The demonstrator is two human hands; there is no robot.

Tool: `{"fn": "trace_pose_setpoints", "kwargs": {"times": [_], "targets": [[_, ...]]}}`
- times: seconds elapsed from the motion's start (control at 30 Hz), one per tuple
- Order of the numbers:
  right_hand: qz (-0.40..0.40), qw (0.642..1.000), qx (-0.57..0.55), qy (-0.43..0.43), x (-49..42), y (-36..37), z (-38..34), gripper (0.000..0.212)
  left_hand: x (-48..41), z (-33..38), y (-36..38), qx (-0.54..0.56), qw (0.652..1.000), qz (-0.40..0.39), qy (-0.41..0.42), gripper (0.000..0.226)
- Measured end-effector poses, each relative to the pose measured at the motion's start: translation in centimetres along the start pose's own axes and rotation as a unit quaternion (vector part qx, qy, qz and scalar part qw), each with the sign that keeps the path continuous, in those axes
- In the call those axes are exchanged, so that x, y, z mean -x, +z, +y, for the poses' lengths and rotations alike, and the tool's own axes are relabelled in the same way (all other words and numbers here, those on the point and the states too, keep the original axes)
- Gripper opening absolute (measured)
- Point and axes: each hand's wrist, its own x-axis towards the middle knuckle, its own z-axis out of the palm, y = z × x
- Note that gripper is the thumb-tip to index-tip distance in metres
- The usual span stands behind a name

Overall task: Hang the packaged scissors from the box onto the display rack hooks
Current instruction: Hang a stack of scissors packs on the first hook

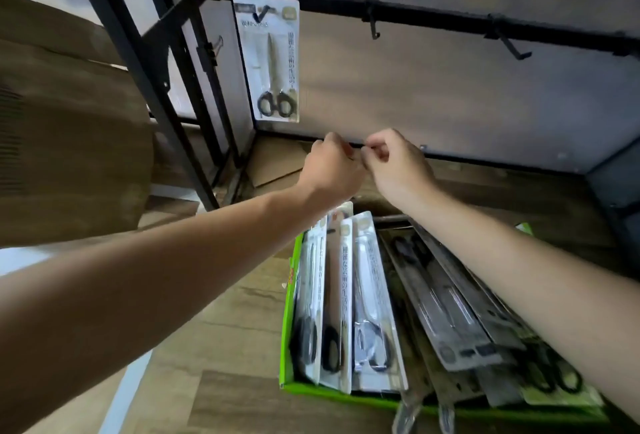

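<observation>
One packaged pair of black-handled scissors (273,59) hangs from the leftmost hook of the black display rack's top bar (433,18). Two other hooks, one in the middle (374,26) and one to the right (509,44), are bare. Below, a green box (287,329) holds several more packaged scissors (374,295) standing on edge. My left hand (332,165) and my right hand (394,160) hover close together above the box, in front of the rack's lower rail. Both have curled fingers, fingertips nearly meeting, and no package shows between them.
A large brown cardboard box (69,139) stands at the left beside the rack's black upright frame (138,52). Flat cardboard (277,163) lies on the wooden floor (225,381) under the rack. A translucent panel backs the rack.
</observation>
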Motion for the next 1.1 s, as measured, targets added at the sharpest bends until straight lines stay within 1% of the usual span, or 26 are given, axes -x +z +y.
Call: {"fn": "trace_pose_setpoints", "kwargs": {"times": [0.03,0.1,0.17,0.23,0.3,0.37,0.43,0.53,0.57,0.63,0.73,0.8,0.87,0.93,0.97,1.03,1.1], "targets": [[-0.006,1.000,-0.003,0.004,0.6,-0.2,0.7,0.018,0.4,0.0,0.6,0.002,1.000,-0.003,0.006,0.020],[-0.024,1.000,-0.014,0.013,1.6,-0.7,2.0,0.015,1.1,0.3,1.5,-0.003,1.000,-0.017,0.016,0.019],[-0.043,0.999,-0.022,0.025,2.8,-1.4,3.3,0.016,1.7,0.9,2.3,-0.012,0.999,-0.035,0.022,0.013],[-0.051,0.998,-0.020,0.035,3.8,-2.3,4.7,0.016,2.2,1.5,3.1,-0.020,0.998,-0.057,0.025,0.012],[-0.055,0.998,0.014,0.030,4.6,-3.4,6.4,0.015,2.3,2.1,3.9,-0.046,0.995,-0.084,0.034,0.015],[-0.071,0.996,0.051,0.007,4.9,-4.3,8.1,0.015,2.1,2.4,4.5,-0.074,0.991,-0.099,0.051,0.017],[-0.078,0.995,0.066,-0.012,4.9,-5.0,9.5,0.014,1.9,2.8,5.2,-0.095,0.987,-0.104,0.083,0.019],[-0.064,0.995,0.076,-0.015,4.7,-5.7,11.3,0.011,2.1,3.2,6.5,-0.134,0.970,-0.117,0.163,0.018],[-0.068,0.994,0.083,-0.011,4.7,-5.9,11.9,0.009,2.3,3.3,7.0,-0.148,0.964,-0.127,0.179,0.017],[-0.101,0.989,0.104,0.001,5.0,-6.3,13.0,0.008,2.9,3.7,7.6,-0.177,0.953,-0.156,0.191,0.017],[-0.125,0.985,0.119,-0.003,5.7,-7.2,14.6,0.010,4.0,4.1,8.6,-0.225,0.923,-0.194,0.247,0.017],[-0.128,0.982,0.137,-0.009,6.1,-8.1,15.6,0.014,4.6,4.2,9.7,-0.259,0.889,-0.226,0.303,0.020],[-0.142,0.974,0.179,0.005,6.5,-9.1,16.6,0.014,5.0,4.1,11.0,-0.286,0.857,-0.260,0.342,0.027],[-0.156,0.964,0.211,0.047,6.9,-9.9,17.4,0.030,5.1,4.0,12.1,-0.316,0.823,-0.286,0.376,0.031],[-0.162,0.961,0.209,0.074,7.1,-10.2,17.7,0.036,5.1,3.9,12.4,-0.329,0.810,-0.301,0.380,0.033],[-0.186,0.957,0.185,0.123,7.3,-10.8,18.1,0.041,5.0,3.8,12.6,-0.349,0.795,-0.327,0.372,0.036],[-0.210,0.954,0.158,0.146,7.3,-11.5,18.1,0.040,4.9,3.9,12.7,-0.354,0.792,-0.343,0.360,0.040]]}}
